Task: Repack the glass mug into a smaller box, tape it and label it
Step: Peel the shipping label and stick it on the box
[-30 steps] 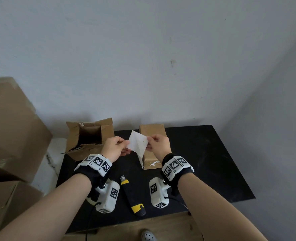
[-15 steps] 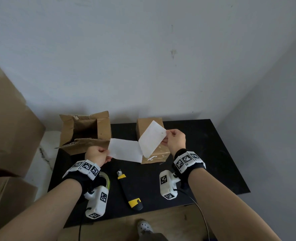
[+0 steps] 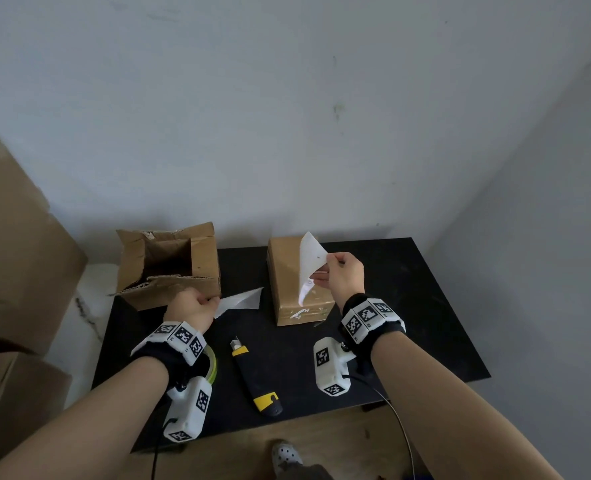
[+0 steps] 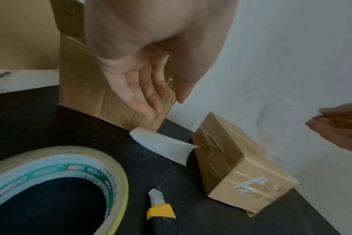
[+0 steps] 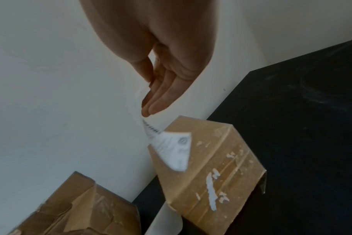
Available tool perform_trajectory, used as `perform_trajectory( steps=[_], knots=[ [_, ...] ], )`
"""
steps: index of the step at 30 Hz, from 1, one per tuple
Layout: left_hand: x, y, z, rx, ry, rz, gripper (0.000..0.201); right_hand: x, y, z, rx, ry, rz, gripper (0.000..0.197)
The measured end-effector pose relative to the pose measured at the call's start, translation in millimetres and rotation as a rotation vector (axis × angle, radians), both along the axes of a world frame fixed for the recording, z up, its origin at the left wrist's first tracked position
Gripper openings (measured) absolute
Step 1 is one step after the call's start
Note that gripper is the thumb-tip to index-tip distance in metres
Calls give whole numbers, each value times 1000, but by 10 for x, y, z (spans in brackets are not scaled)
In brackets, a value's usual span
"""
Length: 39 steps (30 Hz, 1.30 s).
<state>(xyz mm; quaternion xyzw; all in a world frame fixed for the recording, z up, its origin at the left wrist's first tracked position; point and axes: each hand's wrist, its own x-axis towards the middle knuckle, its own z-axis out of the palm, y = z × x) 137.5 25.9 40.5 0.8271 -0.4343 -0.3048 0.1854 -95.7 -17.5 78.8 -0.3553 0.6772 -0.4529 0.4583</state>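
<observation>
The small taped cardboard box (image 3: 283, 271) stands shut on the black table (image 3: 408, 306); the mug is not visible. My right hand (image 3: 335, 268) pinches a white printed label (image 3: 309, 265) by its edge, hanging just above that box. In the right wrist view the label (image 5: 171, 151) curls over the box top (image 5: 211, 167). My left hand (image 3: 192, 306) hovers in front of the open larger box (image 3: 169, 268). In the left wrist view its fingers (image 4: 151, 101) are straight, and the white backing sheet (image 4: 163, 147) lies loose below them on the table.
A tape roll (image 3: 212, 367) sits under my left wrist and a yellow-black utility knife (image 3: 256, 375) lies at the table's middle front. Large cardboard boxes (image 3: 17, 254) stack up at the left. Walls close off the back and right.
The label and its backing sheet have come apart. My right hand lifted the label over the small box, while my left hand moved left and let the backing sheet go.
</observation>
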Motion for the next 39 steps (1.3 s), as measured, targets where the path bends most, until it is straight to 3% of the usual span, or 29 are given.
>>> perform_trajectory(
  steps=[4, 8, 10, 13, 16, 22, 25, 27, 31, 34, 37, 39],
  knots=[
    [-202, 47, 215, -247, 6, -256, 16, 176, 82, 131, -10, -28, 51, 17],
    [-436, 38, 437, -319, -35, -452, 37, 406, 222, 250, 10, -100, 78, 17],
    [-487, 59, 528, -324, -66, -479, 38, 486, 302, 292, 9, -124, 85, 18],
    [-459, 134, 566, -319, -100, -481, 19, 547, 411, 339, -10, -139, 87, 19],
    [-410, 197, 538, -316, -91, -502, 15, 532, 515, 352, -12, -145, 87, 20],
    [-447, 238, 504, -352, 51, -452, 13, 384, 633, 307, -66, -108, 141, 32],
    [-481, 189, 484, -380, 170, -399, 10, 275, 560, 193, -77, 100, 131, 23],
    [-509, 125, 476, -387, 261, -333, 11, 204, 497, 121, -20, 179, 154, 31],
    [-577, -62, 429, -359, 393, -206, 16, 108, 374, 63, 99, 100, 245, 44],
    [-661, -190, 381, -352, 414, -188, 18, 27, 251, 31, 119, -4, 282, 45],
    [-762, -292, 336, -323, 451, -156, 21, -60, 69, -29, 153, -94, 266, 60],
    [-823, -351, 306, -291, 489, -132, 25, -115, -43, -80, 159, -87, 281, 54]
  ],
)
